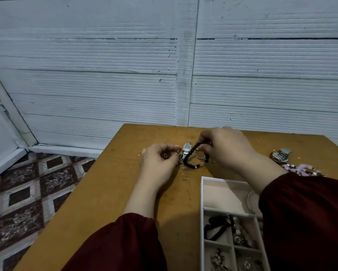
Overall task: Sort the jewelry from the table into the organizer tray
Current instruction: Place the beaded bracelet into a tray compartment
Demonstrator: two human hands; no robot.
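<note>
A black beaded bracelet (pixel 191 157) is lifted at one end by my right hand (pixel 224 147), whose fingers pinch its beads. Its other end still lies on the wooden table (pixel 109 192). My left hand (pixel 158 163) is curled around small pieces of jewelry just left of the pile. Between my hands stands a silver watch (pixel 186 150), with gold rings (pixel 200 154) around it. The white organizer tray (pixel 203 202) sits at the near right, my right sleeve covering its right side.
A second silver watch (pixel 280 155) and pink beaded jewelry (pixel 301 170) lie at the table's right. The tray holds a black cord (pixel 217 226), a silver bangle (pixel 250 200) and small pieces in its compartments. A white panelled wall rises behind the table; patterned floor lies left.
</note>
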